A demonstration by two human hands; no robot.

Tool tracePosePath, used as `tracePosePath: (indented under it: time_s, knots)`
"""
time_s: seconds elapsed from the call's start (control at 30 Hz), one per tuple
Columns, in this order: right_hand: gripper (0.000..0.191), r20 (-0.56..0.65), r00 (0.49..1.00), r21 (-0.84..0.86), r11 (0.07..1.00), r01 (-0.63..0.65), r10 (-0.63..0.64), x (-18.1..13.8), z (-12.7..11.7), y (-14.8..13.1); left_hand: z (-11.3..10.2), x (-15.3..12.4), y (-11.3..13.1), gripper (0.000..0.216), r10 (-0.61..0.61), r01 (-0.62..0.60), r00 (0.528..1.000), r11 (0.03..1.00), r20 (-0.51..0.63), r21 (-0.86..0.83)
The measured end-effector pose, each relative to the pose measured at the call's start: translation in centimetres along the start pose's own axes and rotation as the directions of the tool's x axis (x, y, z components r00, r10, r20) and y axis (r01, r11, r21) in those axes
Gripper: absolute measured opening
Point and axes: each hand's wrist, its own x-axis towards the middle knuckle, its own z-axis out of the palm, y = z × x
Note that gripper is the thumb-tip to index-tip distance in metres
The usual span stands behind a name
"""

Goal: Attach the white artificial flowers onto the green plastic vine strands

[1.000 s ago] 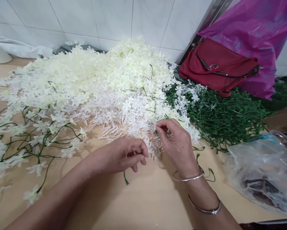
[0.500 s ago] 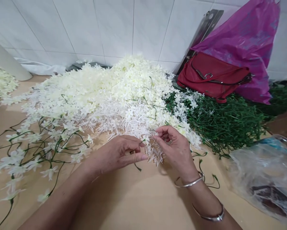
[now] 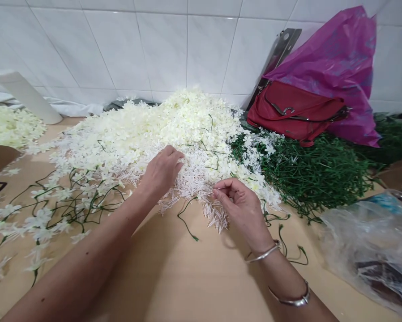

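Observation:
My left hand reaches into the heap of white artificial flowers, at its edge with the thin white sticks. Its fingers are curled and close together; whatever lies between the fingertips is hidden. Above the front of the sticks, my right hand is closed in a pinch of thumb and forefinger. What it pinches is too small to make out against the white behind. A single green stem lies on the table between the two hands, its top end near the sticks.
Flowers on green stems spread over the left of the table. To the right are a pile of green stems, a red handbag, a purple plastic bag and a clear plastic bag. A white roll leans at the back left.
My left hand has moved up and left, away from my right hand, to the flower heap. The green stem it held now lies on the table. My right hand stays pinched in nearly the same place.

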Motion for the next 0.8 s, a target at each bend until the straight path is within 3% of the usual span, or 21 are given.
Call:
tracePosePath:
  time_s: [0.1, 0.2, 0.3, 0.33, 0.4, 0.47, 0.53, 0.63, 0.8]
  knots:
    - [0.018, 0.003, 0.997, 0.158, 0.985, -0.070, 0.071, 0.2, 0.1, 0.1, 0.0, 0.4, -0.2, 0.014, 0.009, -0.009, 1.000, 1.000, -0.013, -0.011]
    - [0.020, -0.005, 0.996, 0.234, 0.969, -0.083, 0.087, 0.3, 0.1, -0.2, -0.8, -0.1, 0.7, 0.011, -0.011, 0.003, 0.995, 0.997, -0.095, -0.082]
    - [0.018, -0.023, 0.999, 0.253, 0.967, -0.042, 0.049, 0.0, 0.1, -0.8, -1.7, -1.3, 2.7, 0.007, -0.187, 0.132, 0.967, 0.949, -0.174, -0.287]
    - [0.017, -0.037, 0.999, 0.248, 0.968, -0.017, 0.027, -0.2, 0.1, -1.0, -1.8, -1.8, 3.4, 0.008, -0.307, 0.225, 0.940, 0.887, -0.151, -0.404]
    - [0.013, -0.075, 0.997, 0.220, 0.975, 0.043, -0.027, -0.4, 0.2, -1.4, -1.7, -2.9, 4.9, 0.013, -0.489, 0.389, 0.872, 0.661, 0.024, -0.642]
    - [0.008, -0.096, 0.990, 0.171, 0.978, 0.118, -0.103, -0.7, 0.3, -1.6, -1.1, -3.9, 6.0, 0.019, -0.543, 0.465, 0.814, 0.401, 0.203, -0.789]
    - [0.007, -0.084, 0.982, 0.118, 0.977, 0.179, -0.169, -0.8, 0.5, -1.7, -0.3, -4.7, 6.6, 0.021, -0.536, 0.484, 0.784, 0.216, 0.311, -0.848]
    - [0.008, -0.055, 0.974, 0.029, 0.974, 0.223, -0.222, -1.1, 0.8, -1.6, 0.5, -5.2, 7.1, 0.022, -0.518, 0.486, 0.769, 0.094, 0.374, -0.869]
    - [0.012, -0.103, 0.941, -0.157, 0.940, 0.304, -0.322, -1.4, 1.1, -1.3, 0.5, -5.4, 7.6, 0.020, -0.454, 0.481, 0.789, 0.036, 0.415, -0.876]
